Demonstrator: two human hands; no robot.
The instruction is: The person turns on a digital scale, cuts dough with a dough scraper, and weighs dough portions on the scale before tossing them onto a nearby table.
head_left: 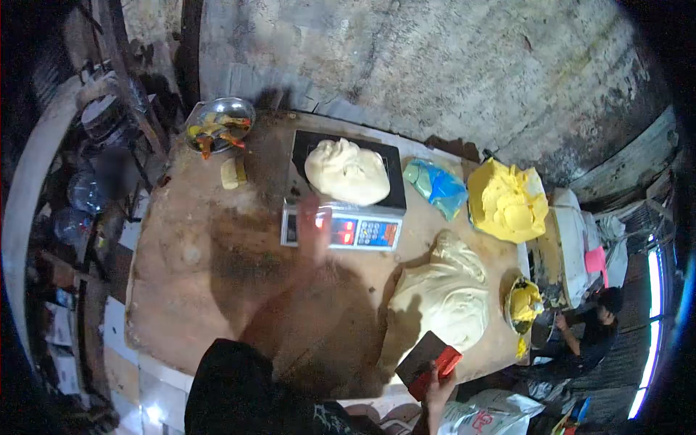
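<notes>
A lump of pale dough [346,172] rests on the black top of a digital scale [391,233] with a lit red display. My left hand [315,221], smeared by motion, is in front of the dough, over the left part of the scale's panel; its fingers cannot be made out. My right hand [439,384] is closed round the red handle of a dough scraper [422,362] with a dark, flat blade. That blade is by the lower edge of a large mound of pale dough [449,297] on the wooden table [174,290].
A metal bowl [235,112] with utensils stands at the back left, near a small yellowish piece [233,174]. Right of the scale are a blue-green bag [437,187], a large yellow mass [507,201] and a small container of yellow paste [523,304]. Another person [594,333] is at far right.
</notes>
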